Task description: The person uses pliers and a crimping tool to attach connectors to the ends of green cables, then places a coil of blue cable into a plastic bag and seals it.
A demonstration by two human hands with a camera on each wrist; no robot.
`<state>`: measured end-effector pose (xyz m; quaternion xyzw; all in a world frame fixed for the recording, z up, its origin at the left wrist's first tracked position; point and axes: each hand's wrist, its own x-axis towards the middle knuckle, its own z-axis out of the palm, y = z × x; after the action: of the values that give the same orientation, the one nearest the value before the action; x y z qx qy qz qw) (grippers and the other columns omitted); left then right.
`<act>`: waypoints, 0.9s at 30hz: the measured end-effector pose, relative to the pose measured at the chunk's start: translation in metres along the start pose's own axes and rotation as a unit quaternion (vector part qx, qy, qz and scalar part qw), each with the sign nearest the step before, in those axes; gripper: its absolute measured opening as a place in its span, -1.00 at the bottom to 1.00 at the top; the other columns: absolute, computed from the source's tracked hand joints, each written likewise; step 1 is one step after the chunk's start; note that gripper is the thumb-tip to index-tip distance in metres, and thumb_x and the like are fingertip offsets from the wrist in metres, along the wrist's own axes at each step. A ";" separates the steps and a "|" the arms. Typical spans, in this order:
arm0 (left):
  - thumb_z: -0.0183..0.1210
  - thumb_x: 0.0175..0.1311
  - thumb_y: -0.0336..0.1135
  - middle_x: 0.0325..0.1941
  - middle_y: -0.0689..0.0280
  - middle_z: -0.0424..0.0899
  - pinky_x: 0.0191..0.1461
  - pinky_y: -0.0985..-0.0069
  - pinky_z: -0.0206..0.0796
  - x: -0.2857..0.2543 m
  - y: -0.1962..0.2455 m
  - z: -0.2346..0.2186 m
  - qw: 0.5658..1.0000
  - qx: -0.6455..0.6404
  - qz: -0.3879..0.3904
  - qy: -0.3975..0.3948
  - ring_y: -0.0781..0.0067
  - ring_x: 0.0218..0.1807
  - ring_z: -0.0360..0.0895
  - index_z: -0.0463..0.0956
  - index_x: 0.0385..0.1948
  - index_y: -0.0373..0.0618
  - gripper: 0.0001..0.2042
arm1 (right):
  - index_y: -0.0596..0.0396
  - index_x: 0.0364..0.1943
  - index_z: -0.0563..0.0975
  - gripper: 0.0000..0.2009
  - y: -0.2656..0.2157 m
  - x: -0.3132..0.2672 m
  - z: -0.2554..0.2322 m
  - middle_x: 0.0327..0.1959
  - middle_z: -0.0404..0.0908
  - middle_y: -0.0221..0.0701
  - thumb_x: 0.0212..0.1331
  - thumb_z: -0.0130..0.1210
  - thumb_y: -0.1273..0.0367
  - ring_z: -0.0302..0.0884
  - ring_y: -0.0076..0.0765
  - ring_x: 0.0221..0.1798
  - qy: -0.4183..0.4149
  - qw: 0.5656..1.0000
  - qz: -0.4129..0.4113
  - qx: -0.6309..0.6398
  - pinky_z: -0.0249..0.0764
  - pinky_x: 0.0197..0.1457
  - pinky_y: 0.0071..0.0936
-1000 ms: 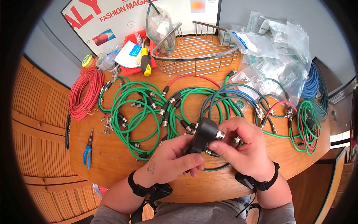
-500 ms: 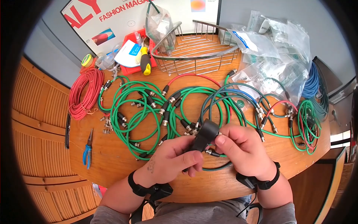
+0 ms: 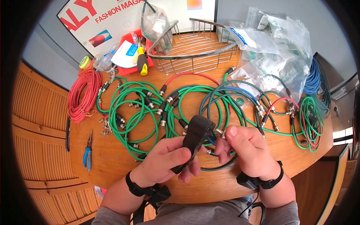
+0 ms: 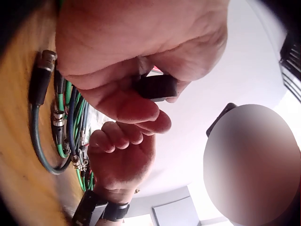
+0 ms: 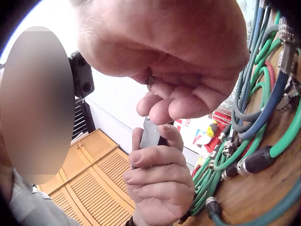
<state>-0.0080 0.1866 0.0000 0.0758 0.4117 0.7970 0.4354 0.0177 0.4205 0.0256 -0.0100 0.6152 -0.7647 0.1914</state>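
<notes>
My left hand (image 3: 163,161) grips a black handheld box (image 3: 195,135) with a rounded end, thumb on top and fingers beneath. It stands tilted, its upper end towards the right hand. My right hand (image 3: 250,152) pinches a small silver BNC connector (image 3: 221,131) between thumb and fingertips, close beside the box's end. In the right wrist view the connector (image 5: 150,82) shows only as a glint of metal, mostly hidden by the fingers. The left wrist view shows the dark box (image 4: 157,87) between thumb and fingers. Beneath the hands lie green BNC cables (image 3: 132,92) in loose coils.
Blue-handled pliers (image 3: 87,153) and a red cable coil (image 3: 83,96) lie on the left. A wire basket (image 3: 193,56), a red bin (image 3: 129,70) with a screwdriver (image 3: 141,62), and clear plastic bags (image 3: 279,63) stand at the back. More cables (image 3: 310,120) lie on the right.
The right hand has drawn the BNC connector off the box's end, leaving a small gap. The left hand has tilted the box and shifted slightly left. The head view has shifted a little.
</notes>
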 end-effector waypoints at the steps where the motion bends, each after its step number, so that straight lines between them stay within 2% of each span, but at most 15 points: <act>1: 0.11 0.40 -0.07 -0.39 0.12 0.66 -0.48 0.58 0.38 0.000 0.000 0.000 1.000 -0.008 -0.003 -0.010 0.45 -0.54 0.56 0.41 0.06 -0.29 -0.56 | 0.18 -0.37 0.57 -0.53 0.000 0.000 0.000 -0.52 0.51 -0.48 0.47 -0.15 0.07 0.42 -0.63 -0.44 0.001 1.000 0.000 0.001 0.36 -0.32 -0.63; 3: 0.10 0.40 -0.06 -0.40 0.10 0.66 -0.49 0.59 0.37 0.000 0.000 0.000 1.000 -0.017 -0.007 -0.020 0.45 -0.57 0.56 0.41 0.06 -0.31 -0.55 | 0.23 -0.41 0.57 -0.48 -0.001 0.001 0.000 -0.53 0.56 -0.38 0.49 -0.22 0.07 0.53 -0.48 -0.47 -0.001 0.999 -0.009 -0.041 0.41 -0.32 -0.56; 7: 0.10 0.39 -0.01 -0.42 0.09 0.66 -0.51 0.64 0.38 -0.001 0.001 0.000 0.999 -0.037 -0.024 -0.030 0.47 -0.60 0.55 0.40 0.07 -0.33 -0.51 | 0.22 -0.41 0.57 -0.47 -0.004 -0.001 0.001 -0.52 0.58 -0.38 0.49 -0.23 0.06 0.54 -0.48 -0.46 -0.016 0.999 -0.010 -0.040 0.42 -0.32 -0.57; 9: 0.10 0.38 0.01 -0.41 0.09 0.66 -0.51 0.65 0.38 -0.001 0.000 0.000 0.998 -0.048 -0.030 -0.034 0.48 -0.60 0.55 0.40 0.07 -0.33 -0.49 | 0.19 -0.39 0.55 -0.53 -0.003 -0.003 0.001 -0.54 0.50 -0.48 0.49 -0.19 0.09 0.42 -0.62 -0.44 -0.027 0.999 -0.006 -0.017 0.39 -0.34 -0.61; 18: 0.12 0.37 0.00 -0.40 0.11 0.66 -0.50 0.65 0.39 -0.002 -0.001 0.003 0.997 -0.040 -0.045 -0.045 0.48 -0.58 0.56 0.40 0.08 -0.34 -0.48 | 0.22 -0.38 0.56 -0.58 0.001 -0.002 0.003 -0.55 0.50 -0.49 0.49 -0.14 0.18 0.41 -0.63 -0.46 -0.049 0.999 -0.019 -0.012 0.36 -0.39 -0.62; 20: 0.22 0.26 0.07 -0.44 -0.06 0.65 -0.65 0.62 0.33 -0.001 -0.001 0.007 0.999 -0.011 -0.036 0.007 0.39 -0.67 0.53 0.43 -0.01 -0.45 -0.39 | 0.22 -0.38 0.56 -0.59 0.000 -0.001 0.002 -0.55 0.50 -0.48 0.49 -0.13 0.18 0.41 -0.63 -0.46 -0.052 0.998 -0.026 -0.021 0.36 -0.39 -0.63; 22: 0.22 0.27 0.07 -0.44 -0.06 0.65 -0.65 0.62 0.33 -0.001 -0.002 0.007 0.999 -0.011 -0.035 0.007 0.39 -0.67 0.53 0.43 -0.01 -0.44 -0.40 | 0.22 -0.38 0.56 -0.60 0.000 -0.001 0.002 -0.56 0.50 -0.48 0.49 -0.13 0.19 0.41 -0.63 -0.47 -0.055 0.998 -0.033 -0.029 0.35 -0.39 -0.63; 25: 0.22 0.27 0.06 -0.44 -0.06 0.65 -0.65 0.62 0.33 -0.001 -0.002 0.007 0.999 -0.009 -0.031 0.004 0.39 -0.67 0.53 0.43 0.00 -0.44 -0.40 | 0.22 -0.37 0.56 -0.60 0.000 -0.001 0.001 -0.56 0.51 -0.48 0.48 -0.11 0.19 0.42 -0.63 -0.47 -0.053 0.998 -0.030 -0.034 0.36 -0.39 -0.63; 27: 0.21 0.27 0.06 -0.44 -0.06 0.65 -0.65 0.62 0.33 0.000 -0.003 0.007 1.000 -0.007 -0.030 0.001 0.39 -0.67 0.53 0.43 0.00 -0.44 -0.40 | 0.22 -0.37 0.59 -0.54 -0.002 -0.001 0.000 -0.48 0.61 -0.38 0.47 -0.14 0.12 0.55 -0.52 -0.44 -0.057 0.997 -0.017 -0.055 0.42 -0.34 -0.60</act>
<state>-0.0030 0.1910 0.0026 0.0597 0.4081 0.7868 0.4591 0.0179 0.4206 0.0281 -0.0747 0.6441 -0.7311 0.2124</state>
